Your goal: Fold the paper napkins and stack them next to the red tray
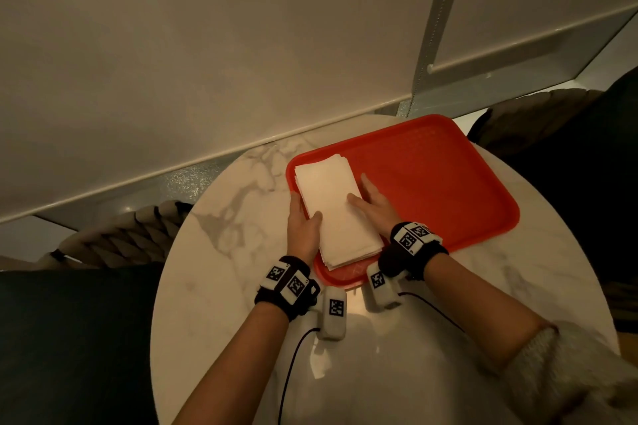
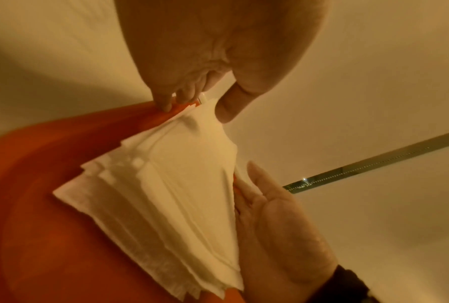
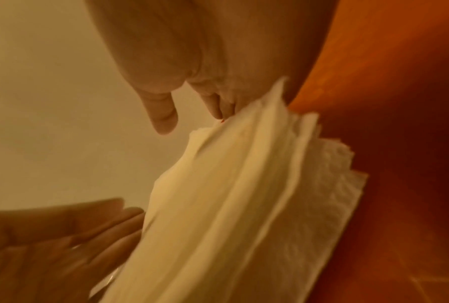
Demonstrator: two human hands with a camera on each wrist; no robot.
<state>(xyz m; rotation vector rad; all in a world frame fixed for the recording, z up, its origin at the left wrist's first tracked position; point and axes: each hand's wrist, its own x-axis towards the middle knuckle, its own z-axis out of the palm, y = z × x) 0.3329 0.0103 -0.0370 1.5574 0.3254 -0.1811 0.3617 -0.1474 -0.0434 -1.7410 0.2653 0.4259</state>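
A thick stack of white paper napkins [image 1: 335, 203] lies on the left part of the red tray [image 1: 431, 183]. My left hand [image 1: 305, 210] holds the stack's left edge, thumb on top and fingers down its side. My right hand [image 1: 362, 193] holds the right edge the same way. In the left wrist view the napkin stack [image 2: 171, 194] bows upward over the tray [image 2: 36, 184], with the left hand [image 2: 197, 106] at its far corner. In the right wrist view the right hand [image 3: 192, 114] has fingers tucked under the stack [image 3: 231, 205].
The tray sits on a round white marble table [image 1: 224, 286] against a pale wall. A woven chair [image 1: 114, 235] stands at the left and another chair [image 1: 538, 114] at the far right. Bare tabletop shows left of the tray and in front of it.
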